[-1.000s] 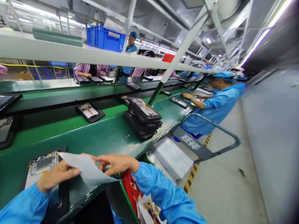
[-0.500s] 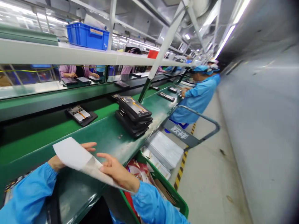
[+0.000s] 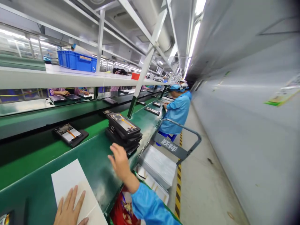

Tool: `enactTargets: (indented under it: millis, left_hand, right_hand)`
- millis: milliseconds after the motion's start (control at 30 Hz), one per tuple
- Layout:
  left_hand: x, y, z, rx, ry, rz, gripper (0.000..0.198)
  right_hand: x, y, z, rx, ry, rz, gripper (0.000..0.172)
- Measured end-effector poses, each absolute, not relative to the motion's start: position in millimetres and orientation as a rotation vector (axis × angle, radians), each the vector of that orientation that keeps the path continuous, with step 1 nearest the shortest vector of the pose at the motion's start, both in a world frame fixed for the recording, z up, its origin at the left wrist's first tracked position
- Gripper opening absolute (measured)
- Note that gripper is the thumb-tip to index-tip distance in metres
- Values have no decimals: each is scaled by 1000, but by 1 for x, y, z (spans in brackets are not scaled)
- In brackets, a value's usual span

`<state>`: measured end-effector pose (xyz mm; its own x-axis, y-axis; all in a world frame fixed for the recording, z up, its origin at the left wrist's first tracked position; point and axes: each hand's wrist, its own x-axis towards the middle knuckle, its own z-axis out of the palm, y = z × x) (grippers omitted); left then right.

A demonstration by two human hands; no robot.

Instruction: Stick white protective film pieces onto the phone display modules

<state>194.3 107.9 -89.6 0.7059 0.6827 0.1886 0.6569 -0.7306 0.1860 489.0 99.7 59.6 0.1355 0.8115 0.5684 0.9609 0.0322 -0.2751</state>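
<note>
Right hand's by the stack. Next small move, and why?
Probably lift the top tablet off the stack with the right hand: that hand is open right beside the stack, and the top unit lies free. The left hand rests flat on the white sheet, so it can stay put.

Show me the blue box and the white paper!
Blue box [image 3: 76, 62]: head view, on its long front side.
White paper [image 3: 72, 176]: head view, on its upper part, above the hand.

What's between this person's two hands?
In the head view, a white sheet lies under the left hand; beyond its edge, bare green belt runs to the right hand.
</note>
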Motion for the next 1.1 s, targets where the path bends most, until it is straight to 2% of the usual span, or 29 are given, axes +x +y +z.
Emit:
enactTargets:
  millis: [100, 167, 367, 533, 733, 800, 867, 933, 1000, 1100]
  left_hand:
    - [196, 122, -76, 2848, 1061, 461, 56]
    - [200, 131, -61, 2859, 1050, 452, 54]
    - [209, 131, -39, 2799, 1101, 110, 51]
    - [207, 119, -37, 2740, 1165, -18, 57]
    - [200, 105, -15, 2778, 1181, 219, 53]
    - [197, 106, -10, 2762, 1164, 258, 53]
    - [195, 107, -8, 2721, 1144, 254, 56]
    - [193, 109, -7, 2676, 1137, 252, 61]
    - [192, 111, -6, 2650, 1150, 259, 63]
    - [191, 113, -4, 2643, 1161, 252, 63]
  right_hand:
    - [543, 122, 101, -1979, -1665, -720, 72]
    - [570, 137, 115, -2114, -1715, -814, 78]
    - [606, 151, 117, -2161, -1969, -1000, 57]
    - [607, 146, 116, -2191, -1896, -1060, 49]
    - [549, 124, 113, -2047, -1759, -719, 48]
    - [510, 110, 97, -1872, -1837, -361, 36]
    - [467, 96, 70, -1659, -1980, 151, 24]
    - [431, 89, 38, -1556, -1989, 523, 21]
    - [408, 94, 10, -1576, -1924, 641, 21]
    - [396, 114, -11, -1689, -1905, 597, 21]
